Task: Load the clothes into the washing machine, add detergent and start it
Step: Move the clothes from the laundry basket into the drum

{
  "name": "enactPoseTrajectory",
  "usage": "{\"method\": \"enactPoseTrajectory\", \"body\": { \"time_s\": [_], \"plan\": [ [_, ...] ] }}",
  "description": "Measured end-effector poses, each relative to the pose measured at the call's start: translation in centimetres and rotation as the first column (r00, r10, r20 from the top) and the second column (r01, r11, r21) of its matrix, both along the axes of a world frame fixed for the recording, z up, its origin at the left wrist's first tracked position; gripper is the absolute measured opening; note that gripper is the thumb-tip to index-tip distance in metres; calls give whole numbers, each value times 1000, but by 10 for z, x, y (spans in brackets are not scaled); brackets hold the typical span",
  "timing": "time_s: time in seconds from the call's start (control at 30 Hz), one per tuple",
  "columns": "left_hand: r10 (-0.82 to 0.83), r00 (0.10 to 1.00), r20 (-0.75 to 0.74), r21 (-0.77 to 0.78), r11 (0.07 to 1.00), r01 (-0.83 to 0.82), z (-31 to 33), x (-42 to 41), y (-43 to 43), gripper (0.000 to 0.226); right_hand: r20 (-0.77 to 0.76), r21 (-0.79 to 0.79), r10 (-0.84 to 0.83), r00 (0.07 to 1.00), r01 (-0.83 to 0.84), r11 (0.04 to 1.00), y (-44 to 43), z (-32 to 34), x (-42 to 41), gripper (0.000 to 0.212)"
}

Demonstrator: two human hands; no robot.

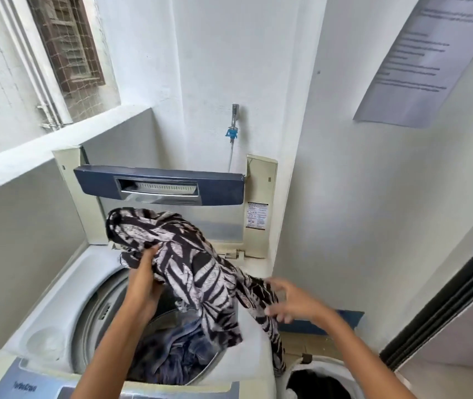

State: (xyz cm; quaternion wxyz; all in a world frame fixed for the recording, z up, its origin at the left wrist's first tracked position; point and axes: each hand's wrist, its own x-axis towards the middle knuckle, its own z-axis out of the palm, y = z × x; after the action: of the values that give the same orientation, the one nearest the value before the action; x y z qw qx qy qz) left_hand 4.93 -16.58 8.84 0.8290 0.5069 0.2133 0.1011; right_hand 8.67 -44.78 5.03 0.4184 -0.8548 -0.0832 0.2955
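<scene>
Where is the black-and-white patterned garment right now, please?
In the head view it is mid-frame: the left hand holds the patterned garment above the open drum of the washing machine, and its tail hangs over the right rim, by the right hand.

A home laundry nook: top-loading washing machine (pixel 57 298), wall tap (pixel 234 113), laundry basket (pixel 344 370).

White plastered walls (pixel 344 197), a netted, shuttered window (pixel 68 53) upper left, a printed notice (pixel 419 59) on the right wall.
</scene>
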Motion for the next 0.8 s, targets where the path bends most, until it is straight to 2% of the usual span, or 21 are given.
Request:
{"method": "enactPoseTrajectory", "body": {
  "time_s": [0.07, 0.1, 0.2, 0.23, 0.27, 0.33, 0.37, 0.4, 0.43, 0.47, 0.5, 0.53, 0.57, 0.6, 0.63, 0.67, 0.7, 0.73, 0.8],
  "plan": [
    [27, 999, -41, -79, 996, -30, -8, -5, 17, 26, -39, -51, 83, 996, -85, 995, 15, -23, -5, 82],
    [37, 997, -60, -103, 994, -43, -12, -9, 23, 29, -6, -79, 97, 995, -97, 992, 24, -28, -4, 75],
    [36, 993, -116, -190, 980, -57, -27, -20, 43, 35, 105, -137, 151, 983, -137, 981, 49, -29, 1, 15],
    [30, 993, -111, -229, 972, -55, -31, -24, 48, 34, 127, -123, 135, 983, -120, 985, 54, -24, 4, 23],
    [29, 995, -91, -255, 965, -51, -33, -28, 53, 32, 130, -71, 99, 987, -90, 993, 59, -16, 7, 25],
    [46, 998, -51, -277, 959, -58, -33, -36, 60, 29, 95, 147, -28, 995, 14, 989, 75, 11, 10, 9],
    [47, 999, -9, -279, 959, -48, -32, -40, 62, 28, 58, 289, -87, 995, 67, 955, 84, 26, 12, 7],
    [37, 999, 7, -255, 966, -34, -29, -43, 63, 39, 2, 431, -130, 992, 116, 895, 95, 42, 13, 15],
    [12, 1000, 20, -226, 974, -7, -26, -47, 61, 42, -58, 570, -146, 988, 153, 808, 105, 57, 16, 20],
    [20, 1000, 17, -211, 977, -16, -24, -50, 59, 31, -123, 699, -138, 983, 185, 691, 116, 72, 19, 24],
    [10, 1000, 21, -211, 977, -5, -27, -49, 59, 38, -166, 789, -119, 979, 205, 580, 124, 82, 22, 28],
    [2, 1000, -13, -201, 980, -5, -28, -49, 59, 54, -183, 843, -90, 979, 204, 499, 132, 89, 25, 33],
    [9, 999, -43, -210, 977, -18, -31, -49, 61, 62, -149, 839, -90, 985, 174, 516, 138, 90, 29, 39],
    [7, 996, -93, -180, 983, -24, -36, -52, 63, 63, -64, 772, -108, 992, 117, 625, 144, 89, 31, 46],
    [52, 989, -142, -157, 985, -74, -43, -53, 67, 59, 57, 636, -124, 991, 59, 770, 148, 85, 31, 51],
    [85, 980, -179, -131, 985, -109, -52, -57, 72, 55, 166, 491, -116, 979, 20, 871, 149, 80, 29, 50],
    [84, 976, -201, -125, 986, -111, -56, -61, 74, 55, 229, 378, -75, 970, -18, 926, 150, 73, 26, 44],
    [49, 972, -228, -167, 982, -89, -51, -68, 74, 61, 233, 316, -5, 972, -71, 946, 149, 67, 21, 36],
    [-14, 974, -227, -215, 976, -36, -44, -72, 67, 81, 143, 267, 203, 969, -236, 935, 147, 58, 7, 25]
  ]
}}
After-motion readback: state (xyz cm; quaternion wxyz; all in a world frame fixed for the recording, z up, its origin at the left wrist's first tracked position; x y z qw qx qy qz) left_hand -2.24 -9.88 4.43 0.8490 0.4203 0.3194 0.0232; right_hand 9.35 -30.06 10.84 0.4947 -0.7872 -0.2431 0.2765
